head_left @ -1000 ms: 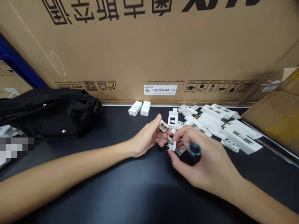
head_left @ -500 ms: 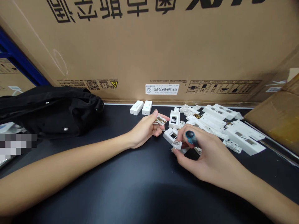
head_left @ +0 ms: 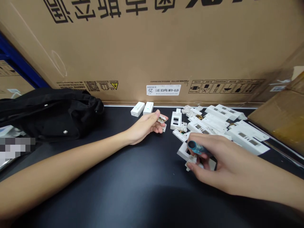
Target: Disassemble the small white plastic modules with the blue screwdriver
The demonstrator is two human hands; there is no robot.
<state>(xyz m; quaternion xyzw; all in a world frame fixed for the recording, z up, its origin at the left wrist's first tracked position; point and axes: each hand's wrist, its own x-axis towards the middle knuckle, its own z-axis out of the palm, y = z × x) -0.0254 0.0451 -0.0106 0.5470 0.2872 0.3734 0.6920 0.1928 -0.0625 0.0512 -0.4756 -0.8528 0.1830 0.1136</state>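
My left hand [head_left: 144, 126] pinches a small white plastic piece with brass-coloured metal parts [head_left: 161, 119] between thumb and fingers. Another pale flat bit [head_left: 164, 128] shows under its fingertips. In my right hand [head_left: 220, 158] is a tool with a blue and dark handle [head_left: 197, 148], perhaps a screwdriver; its tip is hidden. The same fingers grip a white plastic housing [head_left: 182, 152] and a small translucent piece [head_left: 190, 163]. Between the hands lie a white frame with a square opening [head_left: 176, 121] and a narrow white strip [head_left: 180, 135].
Two white boxes [head_left: 137, 109] stand behind my left hand. White covers and loose parts [head_left: 216, 122] are heaped behind my right hand. A large cardboard carton [head_left: 133, 50] walls off the back, another carton [head_left: 282, 110] the right. A black bag [head_left: 54, 117] lies left.
My right hand has moved right and nearer to me, carrying the housing and the tool. The narrow strip is now uncovered. My left hand has shifted slightly left, still pinching its piece.
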